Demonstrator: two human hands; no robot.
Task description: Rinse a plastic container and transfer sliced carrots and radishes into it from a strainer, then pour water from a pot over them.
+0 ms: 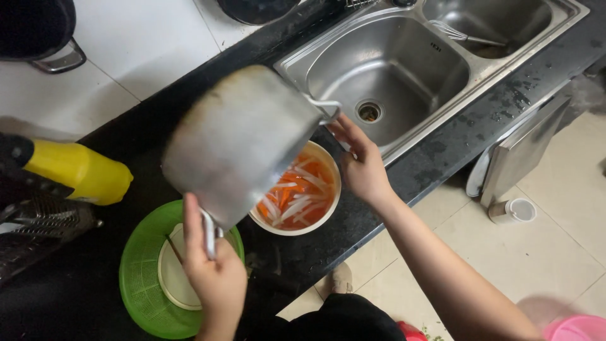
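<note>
Kitchen, black counter (442, 158) with a double steel sink (404, 69) at its far edge, tiled floor beyond the near edge.

Left hand (214, 278) is clenched on the pot (240, 145) handle, with the pot tipped over the bowl (303, 189). Right hand (363, 167) has fingers loosely curled at the pot's other handle and the bowl rim; can't tell if it really grips either.

Risks: pot is blurred and steeply tilted, so a fast pour could overshoot the bowl onto the counter. The bowl sits near the counter's front edge, so a nudge could push it off. If the pot is hot, the right hand is exposed.

Contents: bowl holds orange and white vegetable strips, seemingly in liquid. Pot interior is hidden. Green strainer (142, 284) at the near edge holds a pale plate (173, 278). Far sink basin holds a whisk (461, 35). Yellow bottle (79, 170) lies at the left.
</note>
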